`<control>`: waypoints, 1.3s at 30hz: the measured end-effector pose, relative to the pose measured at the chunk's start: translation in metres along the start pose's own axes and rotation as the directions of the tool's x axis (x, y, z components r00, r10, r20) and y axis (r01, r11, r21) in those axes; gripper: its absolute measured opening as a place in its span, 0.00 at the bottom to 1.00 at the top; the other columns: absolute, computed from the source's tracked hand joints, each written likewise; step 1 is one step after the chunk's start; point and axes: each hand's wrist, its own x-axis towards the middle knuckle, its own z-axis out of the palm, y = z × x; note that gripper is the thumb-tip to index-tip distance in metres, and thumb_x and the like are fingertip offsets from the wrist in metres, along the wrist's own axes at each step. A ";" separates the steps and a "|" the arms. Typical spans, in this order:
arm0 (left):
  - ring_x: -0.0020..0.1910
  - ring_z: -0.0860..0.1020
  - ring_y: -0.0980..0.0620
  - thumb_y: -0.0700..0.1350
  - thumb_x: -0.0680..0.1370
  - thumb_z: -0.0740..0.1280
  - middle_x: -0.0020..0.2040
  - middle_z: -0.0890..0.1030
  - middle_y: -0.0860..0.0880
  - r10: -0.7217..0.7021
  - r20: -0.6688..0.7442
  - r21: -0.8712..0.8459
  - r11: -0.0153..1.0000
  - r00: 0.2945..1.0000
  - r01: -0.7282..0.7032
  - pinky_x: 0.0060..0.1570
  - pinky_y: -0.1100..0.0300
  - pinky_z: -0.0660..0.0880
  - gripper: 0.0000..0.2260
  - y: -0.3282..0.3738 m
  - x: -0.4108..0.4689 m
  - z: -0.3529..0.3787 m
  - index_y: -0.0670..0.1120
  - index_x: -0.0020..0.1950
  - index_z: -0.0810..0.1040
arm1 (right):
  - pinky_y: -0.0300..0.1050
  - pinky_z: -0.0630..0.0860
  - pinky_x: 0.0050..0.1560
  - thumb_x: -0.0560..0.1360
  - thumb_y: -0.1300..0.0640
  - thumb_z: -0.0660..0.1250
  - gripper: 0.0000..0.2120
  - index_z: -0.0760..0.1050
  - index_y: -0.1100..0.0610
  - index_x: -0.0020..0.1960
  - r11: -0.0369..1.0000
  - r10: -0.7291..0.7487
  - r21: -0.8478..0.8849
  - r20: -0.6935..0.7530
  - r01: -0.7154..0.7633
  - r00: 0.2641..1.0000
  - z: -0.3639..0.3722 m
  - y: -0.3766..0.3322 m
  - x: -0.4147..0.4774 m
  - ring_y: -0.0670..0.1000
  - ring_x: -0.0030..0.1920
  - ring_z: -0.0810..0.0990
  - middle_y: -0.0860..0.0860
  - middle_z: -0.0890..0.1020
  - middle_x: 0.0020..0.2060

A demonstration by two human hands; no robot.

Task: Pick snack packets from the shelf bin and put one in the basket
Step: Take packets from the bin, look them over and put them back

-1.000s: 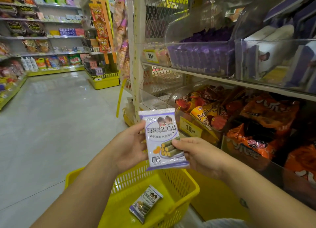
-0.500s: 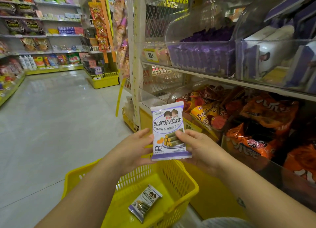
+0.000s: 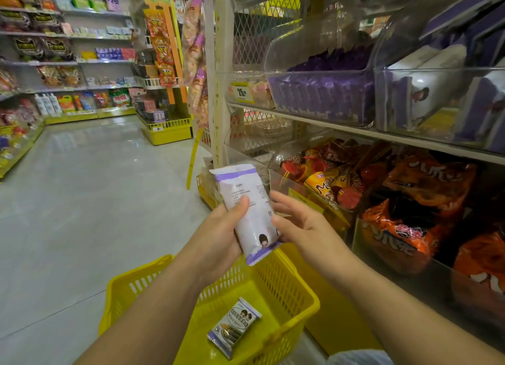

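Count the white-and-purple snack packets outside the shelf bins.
2. One packet is gripped by the left hand above the basket, right hand touching it; a second packet lies on the basket floor. Arms may hide more.

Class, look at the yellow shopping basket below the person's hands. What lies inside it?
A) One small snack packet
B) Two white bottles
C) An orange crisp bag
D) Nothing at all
A: one small snack packet lies on the floor of the yellow basket, while the left hand grips the other packet above it.
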 end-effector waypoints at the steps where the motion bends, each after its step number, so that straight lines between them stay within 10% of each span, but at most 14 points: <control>1: 0.60 0.80 0.40 0.46 0.77 0.61 0.63 0.80 0.40 0.013 -0.002 -0.003 1.000 1.000 -0.013 0.54 0.44 0.80 0.23 0.002 0.001 -0.001 0.45 0.72 0.68 | 0.32 0.77 0.42 0.79 0.63 0.63 0.22 0.67 0.50 0.70 1.000 0.020 0.018 -0.025 -0.019 1.000 -0.003 0.001 0.001 0.38 0.47 0.81 0.43 0.79 0.54; 5: 0.61 0.79 0.40 0.41 0.79 0.60 0.64 0.80 0.42 0.022 0.016 -0.009 1.000 1.000 -0.022 0.50 0.43 0.81 0.20 0.005 0.001 -0.003 0.49 0.72 0.68 | 0.28 0.73 0.36 0.77 0.60 0.66 0.26 0.64 0.52 0.73 0.991 0.104 0.088 -0.020 -0.102 0.994 -0.012 0.006 0.005 0.34 0.43 0.81 0.44 0.80 0.53; 12: 0.57 0.81 0.41 0.35 0.81 0.58 0.60 0.82 0.43 0.080 0.003 0.035 0.996 0.997 -0.080 0.44 0.44 0.82 0.19 0.009 0.002 -0.007 0.52 0.69 0.69 | 0.54 0.81 0.50 0.77 0.65 0.65 0.29 0.65 0.40 0.70 0.977 0.093 0.164 0.229 -0.133 0.969 -0.021 0.006 0.001 0.52 0.55 0.83 0.47 0.83 0.56; 22: 0.54 0.83 0.45 0.39 0.80 0.60 0.60 0.82 0.45 0.051 -0.118 -0.077 0.995 0.992 -0.060 0.37 0.47 0.82 0.21 0.012 0.003 -0.006 0.55 0.72 0.67 | 0.47 0.81 0.51 0.68 0.73 0.68 0.42 0.61 0.42 0.72 0.952 0.045 0.268 0.357 -0.148 0.933 -0.023 0.009 0.003 0.56 0.58 0.82 0.44 0.78 0.64; 30: 0.55 0.83 0.52 0.42 0.74 0.72 0.63 0.79 0.57 0.000 0.035 0.447 0.894 0.999 -0.016 0.43 0.57 0.81 0.43 0.008 -0.004 -0.012 0.73 0.71 0.47 | 0.41 0.82 0.43 0.73 0.77 0.63 0.29 0.73 0.46 0.61 0.931 0.053 0.340 0.230 -0.132 0.972 -0.025 0.012 0.005 0.51 0.49 0.85 0.46 0.85 0.51; 39: 0.58 0.82 0.47 0.29 0.72 0.71 0.78 0.61 0.56 -0.139 0.184 0.509 0.860 0.973 0.027 0.45 0.56 0.81 0.53 0.021 -0.013 -0.017 0.67 0.76 0.40 | 0.44 0.83 0.45 0.68 0.72 0.66 0.29 0.71 0.53 0.66 0.868 0.082 0.455 0.267 -0.200 0.960 -0.032 0.007 0.003 0.52 0.48 0.84 0.54 0.84 0.54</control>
